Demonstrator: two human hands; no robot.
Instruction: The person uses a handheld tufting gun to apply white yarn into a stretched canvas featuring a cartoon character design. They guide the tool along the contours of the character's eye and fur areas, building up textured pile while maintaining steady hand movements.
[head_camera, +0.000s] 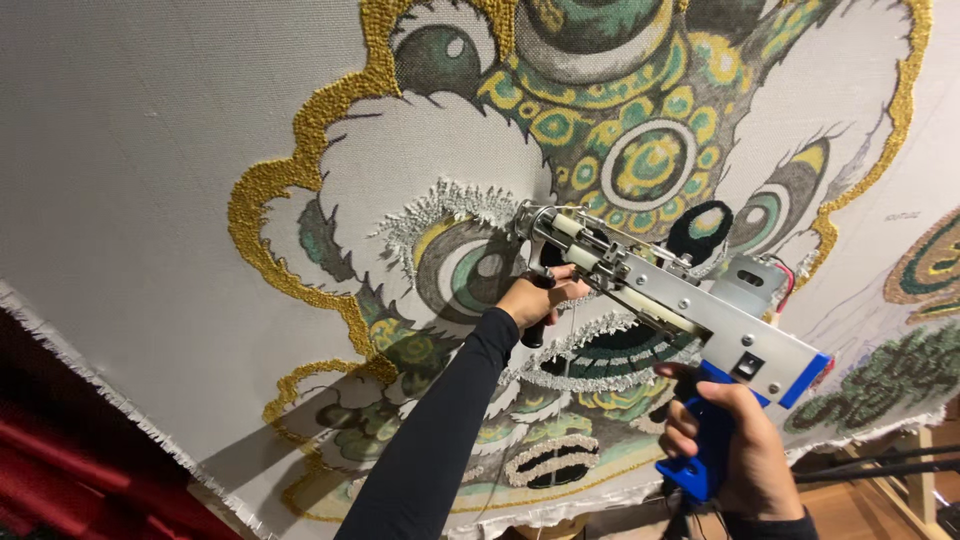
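Metal tufting gun spans both hands' grip, against cloth.

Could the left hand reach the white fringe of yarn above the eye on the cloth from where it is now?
Probably yes. The left hand grips the front handle of the tufting gun, just below the white fringe, with bare cloth between and nothing blocking. It would have to let go first.

Both hands in closed grip
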